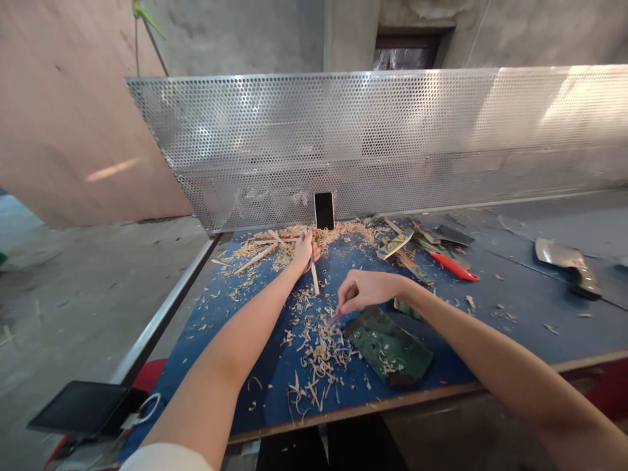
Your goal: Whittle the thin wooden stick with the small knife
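our left hand [305,252] is closed round a narrow wooden strip [314,278], which angles down toward us over the blue table [206,347], near the upright phone [324,210]. our right hand [357,289] pinches a small purplish thing [336,318], too small for us to name, just above the loose wood shavings [326,353]. beside that hand lies a dark green sheet [390,345] with curls on it. farther right we see a red-handled tool [454,267] and a cleaver [566,261], both on the table.
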`<state>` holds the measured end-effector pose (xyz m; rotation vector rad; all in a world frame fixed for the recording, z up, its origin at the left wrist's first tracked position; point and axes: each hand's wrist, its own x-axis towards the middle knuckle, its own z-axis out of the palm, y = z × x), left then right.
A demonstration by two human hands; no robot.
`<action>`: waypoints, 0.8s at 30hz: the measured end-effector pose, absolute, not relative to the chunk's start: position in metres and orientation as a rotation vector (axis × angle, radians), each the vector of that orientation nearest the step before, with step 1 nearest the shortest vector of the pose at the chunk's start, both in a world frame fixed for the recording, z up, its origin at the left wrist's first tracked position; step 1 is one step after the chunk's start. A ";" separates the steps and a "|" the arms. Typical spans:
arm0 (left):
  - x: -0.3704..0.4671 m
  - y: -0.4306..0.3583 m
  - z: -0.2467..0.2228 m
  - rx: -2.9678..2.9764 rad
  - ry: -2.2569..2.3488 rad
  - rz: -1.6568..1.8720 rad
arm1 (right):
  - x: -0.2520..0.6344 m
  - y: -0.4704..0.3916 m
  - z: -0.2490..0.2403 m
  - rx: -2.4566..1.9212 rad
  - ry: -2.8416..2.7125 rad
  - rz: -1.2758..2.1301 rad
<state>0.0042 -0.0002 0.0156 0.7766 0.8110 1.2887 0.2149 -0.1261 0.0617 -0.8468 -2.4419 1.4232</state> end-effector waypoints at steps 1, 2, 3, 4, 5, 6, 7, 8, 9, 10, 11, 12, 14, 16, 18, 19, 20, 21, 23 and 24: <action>0.004 0.001 0.015 0.774 0.813 1.297 | 0.217 -0.127 0.063 -0.832 -2.406 1.433; 0.004 0.001 0.015 0.771 0.816 1.304 | 0.218 -0.128 0.064 -0.834 -2.339 1.399; 0.004 0.002 0.015 0.768 0.818 1.309 | 0.219 -0.127 0.064 -0.850 -2.254 1.333; 0.004 0.002 0.015 0.766 0.822 1.309 | 0.220 -0.125 0.063 -0.868 -2.174 1.259; 0.005 0.003 0.015 0.765 0.825 1.307 | 0.220 -0.122 0.060 -0.886 -2.108 1.191; 0.005 0.003 0.015 0.764 0.829 1.305 | 0.219 -0.118 0.056 -0.906 -2.062 1.133; 0.005 0.002 0.016 0.764 0.835 1.306 | 0.218 -0.115 0.051 -0.925 -2.049 1.099; 0.005 0.002 0.016 0.766 0.840 1.307 | 0.217 -0.113 0.047 -0.942 -2.056 1.077; 0.005 0.002 0.016 0.771 0.840 1.309 | 0.215 -0.111 0.042 -0.959 -2.085 1.059; 0.004 0.002 0.016 0.776 0.838 1.311 | 0.214 -0.110 0.038 -0.973 -2.123 1.038; 0.004 0.002 0.016 0.780 0.834 1.313 | 0.212 -0.110 0.035 -0.979 -2.163 1.022; 0.004 0.002 0.016 0.782 0.829 1.315 | 0.211 -0.111 0.033 -0.979 -2.202 1.012; 0.004 0.003 0.015 0.779 0.819 1.318 | 0.208 -0.114 0.031 -0.969 -2.261 1.005; 0.004 0.005 0.014 0.769 0.819 1.319 | 0.207 -0.117 0.030 -0.964 -2.296 1.003; 0.005 0.006 0.013 0.764 0.823 1.321 | 0.205 -0.117 0.029 -0.971 -2.318 0.999; 0.005 0.007 0.012 0.763 0.825 1.323 | 0.204 -0.116 0.029 -0.975 -2.319 1.003; 0.005 0.007 0.012 0.765 0.826 1.325 | 0.204 -0.116 0.029 -0.978 -2.316 1.012; 0.005 0.008 0.011 0.768 0.826 1.326 | 0.204 -0.115 0.029 -0.983 -2.306 1.021; 0.004 0.008 0.010 0.779 0.824 1.324 | 0.206 -0.114 0.032 -0.974 -2.318 1.069; 0.004 0.008 0.010 0.785 0.823 1.321 | 0.207 -0.114 0.034 -0.956 -2.352 1.110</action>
